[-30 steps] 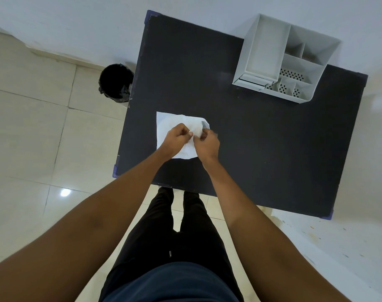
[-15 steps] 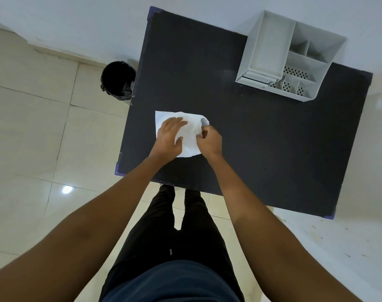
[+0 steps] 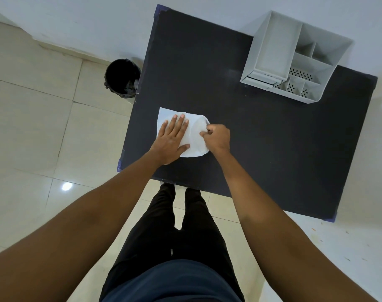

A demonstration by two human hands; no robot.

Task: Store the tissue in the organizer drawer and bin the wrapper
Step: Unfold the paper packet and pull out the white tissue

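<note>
A white tissue [image 3: 196, 136] lies on the black table [image 3: 262, 149] near its front left part, half out of a pale flat wrapper [image 3: 163, 115] that shows at the left. My left hand [image 3: 171, 141] lies flat, fingers spread, pressing on the wrapper and tissue. My right hand [image 3: 217, 137] is closed, pinching the tissue's right edge. The grey organizer [image 3: 294, 57] stands at the table's back right, its drawer front [image 3: 260, 78] facing me. A black bin [image 3: 122, 78] stands on the floor beside the table's left edge.
The organizer has one long tray and several small perforated compartments [image 3: 299, 73]. A white wall runs behind the table. Tiled floor [image 3: 33, 127] spreads to the left, and my legs stand at the table's front edge.
My left hand went from a fist pinching the packet to lying flat on it. My right hand has pulled rightward, and more of the rounded white tissue now shows.
</note>
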